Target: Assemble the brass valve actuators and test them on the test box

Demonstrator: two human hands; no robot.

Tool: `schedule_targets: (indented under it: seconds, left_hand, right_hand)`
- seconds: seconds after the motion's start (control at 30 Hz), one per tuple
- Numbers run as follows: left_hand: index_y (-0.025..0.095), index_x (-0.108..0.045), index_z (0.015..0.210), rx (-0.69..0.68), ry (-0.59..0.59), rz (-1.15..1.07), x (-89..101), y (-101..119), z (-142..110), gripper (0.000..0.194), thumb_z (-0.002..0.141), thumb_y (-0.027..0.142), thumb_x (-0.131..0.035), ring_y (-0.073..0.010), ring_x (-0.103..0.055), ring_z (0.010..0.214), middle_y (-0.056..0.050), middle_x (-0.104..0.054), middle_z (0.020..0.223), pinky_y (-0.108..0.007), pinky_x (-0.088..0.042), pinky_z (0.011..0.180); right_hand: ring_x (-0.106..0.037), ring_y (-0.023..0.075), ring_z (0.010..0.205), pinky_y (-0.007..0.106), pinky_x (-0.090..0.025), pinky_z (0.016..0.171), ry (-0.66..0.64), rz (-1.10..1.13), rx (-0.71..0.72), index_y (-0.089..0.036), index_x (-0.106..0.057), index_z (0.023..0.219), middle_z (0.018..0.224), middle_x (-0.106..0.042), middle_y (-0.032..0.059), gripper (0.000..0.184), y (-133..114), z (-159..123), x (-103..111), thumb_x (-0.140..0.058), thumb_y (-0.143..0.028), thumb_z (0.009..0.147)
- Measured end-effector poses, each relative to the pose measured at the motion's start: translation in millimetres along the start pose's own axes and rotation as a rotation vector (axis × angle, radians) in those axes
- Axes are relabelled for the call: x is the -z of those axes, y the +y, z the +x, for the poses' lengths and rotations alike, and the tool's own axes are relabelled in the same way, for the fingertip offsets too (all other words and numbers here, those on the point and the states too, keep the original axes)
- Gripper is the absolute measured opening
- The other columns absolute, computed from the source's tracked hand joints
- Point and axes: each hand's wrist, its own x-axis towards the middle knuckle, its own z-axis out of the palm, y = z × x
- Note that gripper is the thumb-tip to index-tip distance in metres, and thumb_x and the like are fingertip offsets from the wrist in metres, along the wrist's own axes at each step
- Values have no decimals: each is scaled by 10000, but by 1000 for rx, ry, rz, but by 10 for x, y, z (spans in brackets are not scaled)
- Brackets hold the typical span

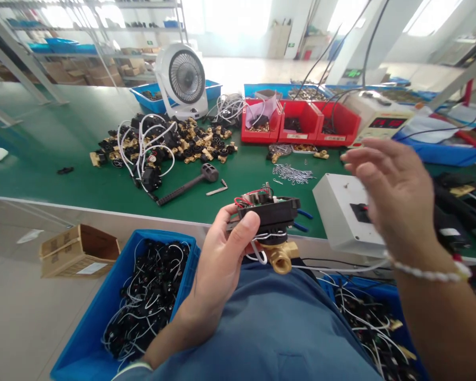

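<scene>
My left hand [218, 264] is wrapped round a motorized valve [269, 216], with its thumb across the black housing. The housing has no cover on top, so red wires and a circuit board show. Below it is a brass valve body [281, 256] with its threaded port facing me, and a white cable hangs beside it. My right hand [400, 193] is raised over a grey switch box [331, 209], fingers stretched forward and holding nothing visible. Whether it touches the box cannot be seen. Blue-handled pliers [303, 214] lie partly hidden behind the valve.
On the green bench [254, 169] lie a black mallet [186, 185], a hex key [218, 189], metal clips [291, 173] and piled brass valves [198, 140]. Red bins [299, 135], a fan [184, 79] and a power supply [381, 119] stand behind. Blue crates [83, 323] sit below.
</scene>
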Motion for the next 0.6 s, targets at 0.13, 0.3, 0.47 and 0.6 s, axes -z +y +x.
schedule_targets:
  seconds: [0.13, 0.3, 0.47, 0.6]
  left_hand:
    - [146, -645, 1190, -2, -1, 29, -3, -11, -14, 502, 850, 495, -768, -260, -763, 853, -139, -764, 1112, -284, -579, 650]
    - [174, -683, 1223, -30, -55, 65, 16, 9, -17, 419, 909, 449, -720, -243, -747, 919, -123, -741, 1206, -237, -547, 612]
    - [186, -706, 1215, -50, -71, 59, 29, 4, 4, 395, 914, 442, -714, -243, -745, 929, -116, -749, 1185, -249, -569, 648]
    - [185, -715, 1196, -38, -47, 43, 27, -2, 14, 394, 899, 444, -728, -255, -751, 942, -115, -759, 1163, -267, -588, 676]
  right_hand:
    - [-581, 238, 1330, 422, -484, 1139, -393, 398, -110, -412, -633, 1321, 1419, -610, -17, 440, -599, -548, -513, -735, -502, 903]
    - [-611, 218, 1289, 407, -531, 1104, -395, 453, -219, -425, -659, 1227, 1388, -623, -50, 339, -693, -697, -680, -758, -406, 904]
    - [-601, 241, 1303, 427, -544, 1091, -356, 481, -266, -392, -647, 1181, 1411, -605, -34, 319, -638, -691, -698, -765, -438, 889]
    - [-606, 239, 1294, 407, -572, 1050, -344, 423, -268, -386, -622, 1210, 1425, -595, -26, 311, -679, -742, -746, -725, -442, 922]
